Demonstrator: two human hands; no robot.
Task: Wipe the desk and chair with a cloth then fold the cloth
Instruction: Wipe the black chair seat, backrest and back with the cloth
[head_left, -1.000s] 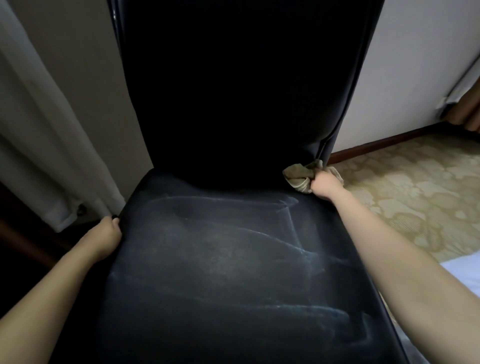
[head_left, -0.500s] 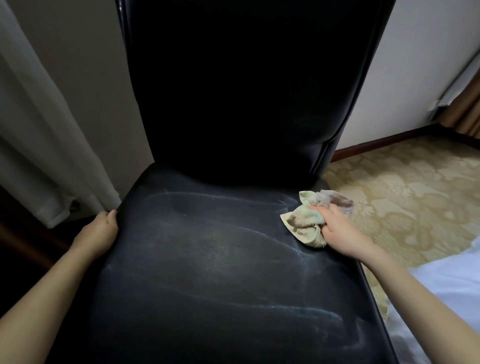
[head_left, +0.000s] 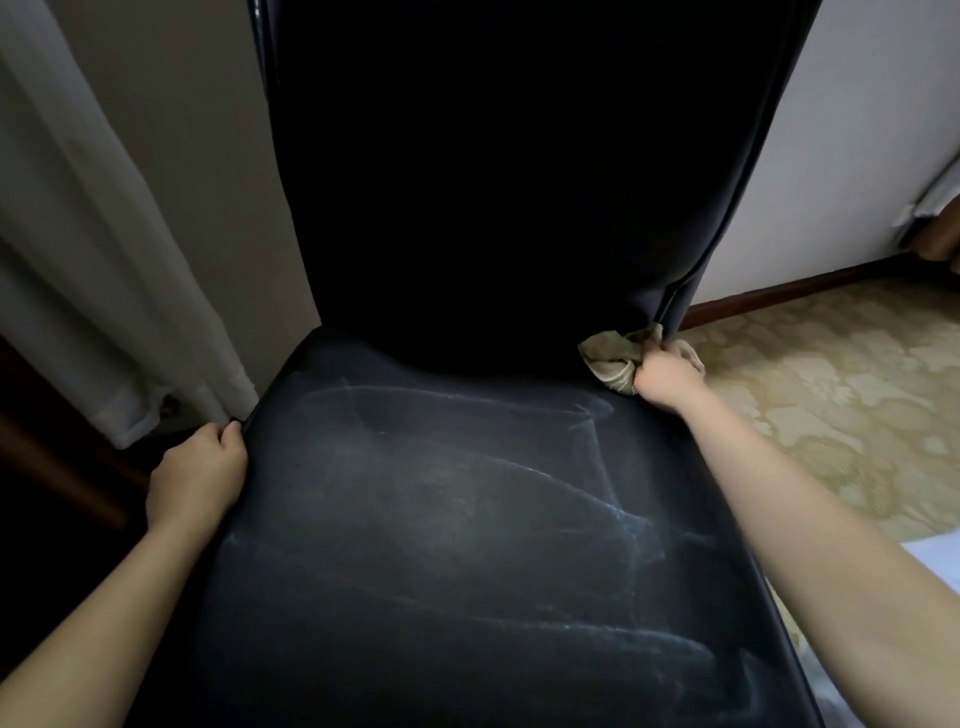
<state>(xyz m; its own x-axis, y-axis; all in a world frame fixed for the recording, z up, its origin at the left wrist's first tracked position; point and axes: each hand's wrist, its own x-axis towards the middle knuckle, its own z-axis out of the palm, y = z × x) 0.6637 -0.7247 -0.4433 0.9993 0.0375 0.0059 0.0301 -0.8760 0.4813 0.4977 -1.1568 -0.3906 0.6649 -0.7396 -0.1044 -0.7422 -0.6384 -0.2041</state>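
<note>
The left hand (head_left: 195, 478) and left forearm (head_left: 104, 623), at the lower left of the frame, are bare. The right hand (head_left: 665, 374) and right forearm (head_left: 805, 519), at the middle right and lower right, are likewise bare, uncovered up to the frame edge.

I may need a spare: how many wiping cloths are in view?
1. The cloth is bunched in the right hand at the back right corner of the chair seat. Others may lie out of view.
</note>
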